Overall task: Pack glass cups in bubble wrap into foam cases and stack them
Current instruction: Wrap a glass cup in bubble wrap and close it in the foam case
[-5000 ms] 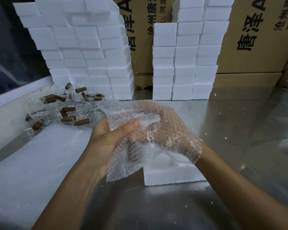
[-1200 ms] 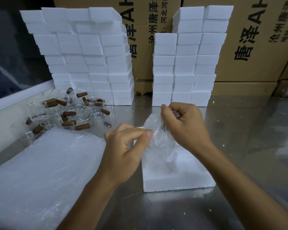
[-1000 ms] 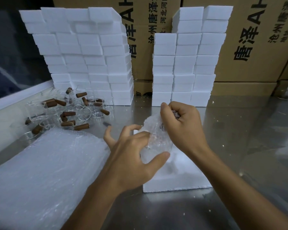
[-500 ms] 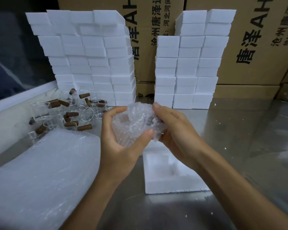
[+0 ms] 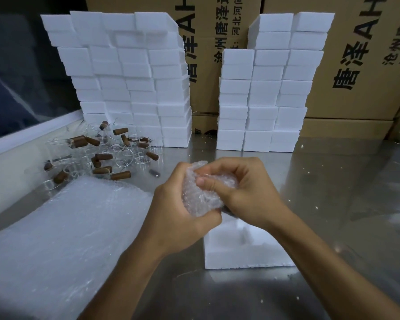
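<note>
A glass cup wrapped in bubble wrap (image 5: 202,194) is held just above the open foam case (image 5: 238,250), which lies on the steel table. My left hand (image 5: 173,211) grips the bundle from the left and below. My right hand (image 5: 245,192) grips it from the right, its fingers curled over the top. The glass inside is hidden by the wrap. A pile of bare glass cups with brown wooden handles (image 5: 97,148) lies at the back left. A stack of bubble wrap sheets (image 5: 56,239) lies at the front left.
Two tall stacks of white foam cases stand at the back, one on the left (image 5: 129,84) and one on the right (image 5: 268,88). Cardboard boxes (image 5: 356,65) stand behind them. The steel table (image 5: 344,204) has foam crumbs on it. A white ledge (image 5: 21,135) runs along the left.
Both hands have lowered the wrapped cup toward the foam case and squeezed the wrap tighter around it. Five seconds ago the sheet was still loose and spread over the right hand.
</note>
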`<state>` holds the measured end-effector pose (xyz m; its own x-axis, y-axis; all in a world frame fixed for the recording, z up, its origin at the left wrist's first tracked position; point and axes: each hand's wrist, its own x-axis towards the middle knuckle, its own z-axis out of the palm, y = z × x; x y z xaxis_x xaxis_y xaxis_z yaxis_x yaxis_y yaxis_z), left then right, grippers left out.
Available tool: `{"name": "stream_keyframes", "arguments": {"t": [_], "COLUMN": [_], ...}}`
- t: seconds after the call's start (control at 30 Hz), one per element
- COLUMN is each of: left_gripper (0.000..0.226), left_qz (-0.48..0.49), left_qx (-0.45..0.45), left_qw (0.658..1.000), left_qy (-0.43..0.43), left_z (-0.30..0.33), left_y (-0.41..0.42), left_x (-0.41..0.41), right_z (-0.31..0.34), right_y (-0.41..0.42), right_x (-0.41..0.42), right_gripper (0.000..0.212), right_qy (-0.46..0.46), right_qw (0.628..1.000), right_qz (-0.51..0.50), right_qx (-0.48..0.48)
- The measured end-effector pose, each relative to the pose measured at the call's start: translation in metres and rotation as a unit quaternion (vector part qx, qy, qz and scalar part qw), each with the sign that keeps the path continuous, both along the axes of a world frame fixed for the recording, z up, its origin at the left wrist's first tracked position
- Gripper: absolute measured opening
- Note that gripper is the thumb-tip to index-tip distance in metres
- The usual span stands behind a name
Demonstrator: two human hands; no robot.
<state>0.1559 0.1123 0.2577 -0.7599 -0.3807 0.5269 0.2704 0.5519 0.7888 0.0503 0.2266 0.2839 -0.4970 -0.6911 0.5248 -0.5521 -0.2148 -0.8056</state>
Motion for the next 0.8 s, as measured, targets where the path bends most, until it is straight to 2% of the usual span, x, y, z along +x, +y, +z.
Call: {"name": "stream_keyframes", "arguments": {"t": [0.07,0.17,0.2,0.33,0.5,0.6,0.63,0.7,0.8], "left_gripper": [0.052,0.048,0.046,0.041,0.033,0.041,0.045,0.053,0.066], "left_qz": [0.018,0.027,0.030,0.058,0.030,0.050,0.066,0.088,0.075], "left_qx": [-0.022,-0.046,-0.060,-0.132,-0.110,-0.054,-0.014,0.062,0.180], "left_qw": [1.000,0.998,0.998,0.990,0.993,0.997,0.998,0.994,0.981], "left_qy": [0.007,0.014,0.009,-0.007,0.003,0.018,0.020,0.025,0.010], "left_z": [0.000,0.001,0.001,0.002,0.001,0.002,0.002,0.003,0.003], "left_y": [0.000,0.000,0.000,-0.001,-0.003,-0.007,-0.009,-0.012,-0.014], "left_x": [-0.001,-0.001,0.000,0.002,0.002,0.002,0.002,0.001,0.001], "right_z": [-0.001,-0.004,-0.004,0.001,-0.002,-0.002,-0.001,0.001,0.003], "right_y": [0.001,0.000,0.000,-0.003,-0.002,-0.002,-0.002,0.000,0.005], "right_x": [0.002,0.008,0.011,0.021,0.017,0.019,0.018,0.014,0.011], "right_gripper": [0.008,0.047,0.054,0.052,0.041,0.013,0.011,0.024,0.038], "right_qy": [0.026,0.032,0.051,0.136,0.146,0.182,0.192,0.203,0.212], "right_qw": [0.999,0.996,0.994,0.981,0.977,0.981,0.980,0.977,0.976], "right_qz": [0.013,0.044,0.049,0.054,0.044,-0.011,-0.035,-0.060,-0.017], "right_qx": [0.027,0.067,0.081,0.126,0.149,0.061,0.027,-0.004,0.043]}}
